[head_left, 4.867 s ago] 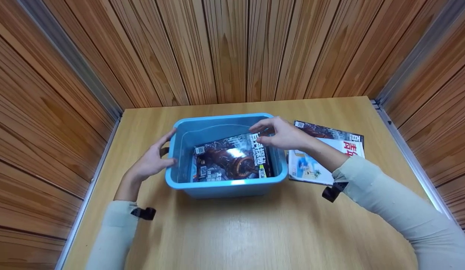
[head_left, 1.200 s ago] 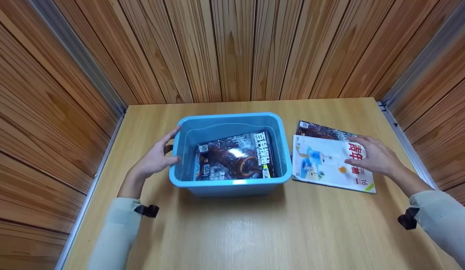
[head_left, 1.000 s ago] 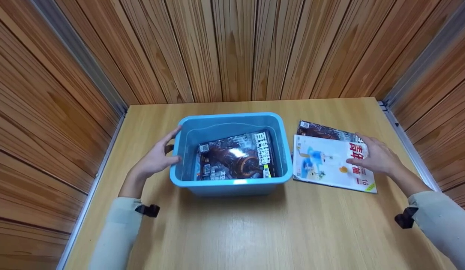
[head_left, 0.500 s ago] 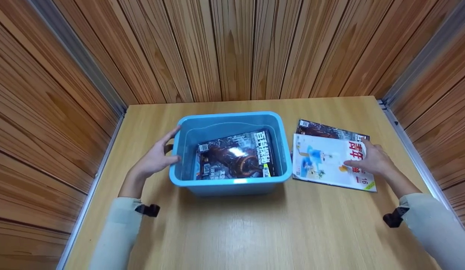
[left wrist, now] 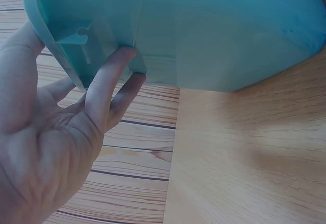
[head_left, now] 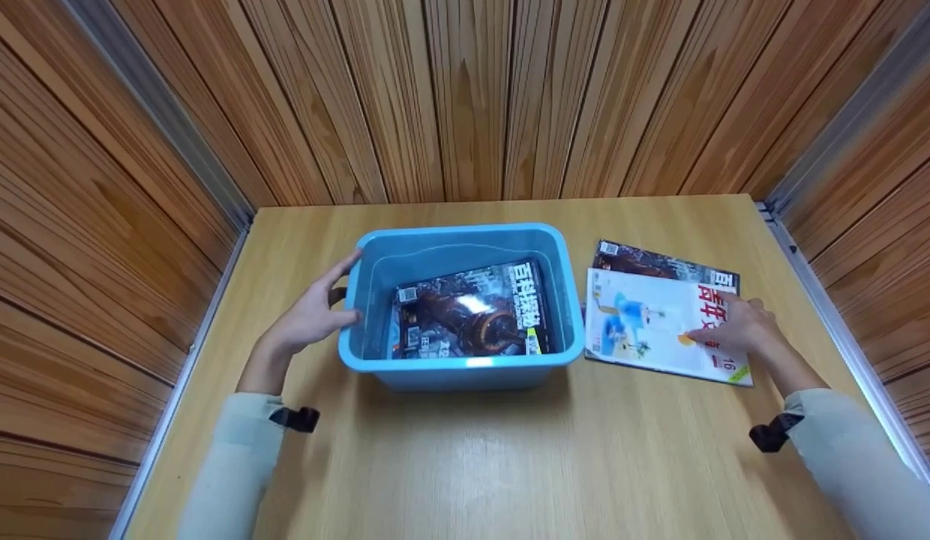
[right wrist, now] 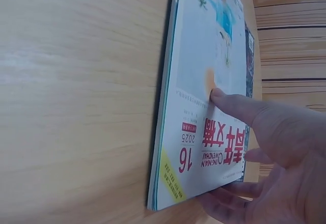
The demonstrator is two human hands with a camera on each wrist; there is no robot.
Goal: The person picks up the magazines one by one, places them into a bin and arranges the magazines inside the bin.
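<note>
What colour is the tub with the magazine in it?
Light blue. The tub shows best in the head view, with the left hand on its side.

The rectangular plastic tub (head_left: pixel 465 360) is light blue. Inside it, a glossy magazine (head_left: pixel 469 315) shows a dark cover with rust-brown artwork and white lettering. At three o'clock from the tub, a white paper magazine (head_left: pixel 645 322) carries red characters, blue-green artwork and a yellow-green corner. The wooden surface (head_left: pixel 510 465) is pale yellow-brown with fine grain.
</note>
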